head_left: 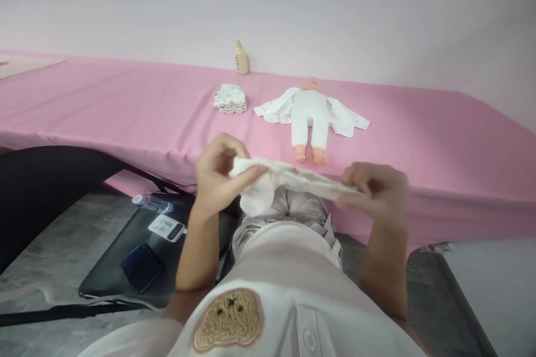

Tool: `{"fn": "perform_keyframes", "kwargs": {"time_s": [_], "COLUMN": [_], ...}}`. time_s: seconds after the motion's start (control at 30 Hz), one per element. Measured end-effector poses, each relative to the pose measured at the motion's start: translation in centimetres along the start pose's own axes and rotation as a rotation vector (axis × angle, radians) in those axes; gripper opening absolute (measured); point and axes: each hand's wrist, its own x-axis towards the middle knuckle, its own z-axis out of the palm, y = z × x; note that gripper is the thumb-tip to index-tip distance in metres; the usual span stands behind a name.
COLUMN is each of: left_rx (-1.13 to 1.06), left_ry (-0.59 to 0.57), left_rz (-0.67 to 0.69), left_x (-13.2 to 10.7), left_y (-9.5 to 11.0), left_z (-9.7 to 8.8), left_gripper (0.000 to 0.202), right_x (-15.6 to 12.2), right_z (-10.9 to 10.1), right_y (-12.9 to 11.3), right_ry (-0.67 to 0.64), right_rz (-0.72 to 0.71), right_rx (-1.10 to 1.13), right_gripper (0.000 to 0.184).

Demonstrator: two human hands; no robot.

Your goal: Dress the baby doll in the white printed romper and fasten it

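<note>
My left hand (220, 175) and my right hand (377, 187) each pinch an end of a small white cloth garment (288, 178), stretched between them in front of my chest. Beyond it, on the pink-covered table (125, 106), lies a baby doll (310, 117) on its back in white trousers, with an open white jacket spread under it. Its feet point toward me. A folded stack of white cloths (230, 99) lies left of the doll.
A small cream bottle (241, 58) stands at the table's far edge by the wall. Lower left, a black surface (125, 256) holds a dark phone (141, 266), a labelled card (166, 227) and a plastic bottle (147, 201).
</note>
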Motion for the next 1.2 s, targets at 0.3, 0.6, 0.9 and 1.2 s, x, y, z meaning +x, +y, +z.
{"fn": "perform_keyframes", "kwargs": {"time_s": [0.3, 0.6, 0.9, 1.2], "left_rx": [0.136, -0.042, 0.378, 0.223], "left_ry": [0.03, -0.286, -0.033, -0.185], "left_rz": [-0.125, -0.036, 0.278, 0.188], "left_x": [-1.0, -5.4, -4.9, -5.8], "left_y": [-0.3, 1.1, 0.2, -2.0], "left_z": [2.4, 7.7, 4.6, 3.1], "left_gripper": [0.015, 0.044, 0.024, 0.023], "right_x": [0.6, -0.9, -3.0, -3.5], "right_z": [1.9, 8.4, 6.0, 5.9], "right_y": [2.1, 0.3, -1.3, -0.4], "right_ry": [0.282, 0.133, 0.152, 0.159], "right_rz": [0.337, 0.278, 0.155, 0.245], "right_rx": [0.018, 0.17, 0.162, 0.281], "right_gripper": [0.038, 0.016, 0.017, 0.02]}}
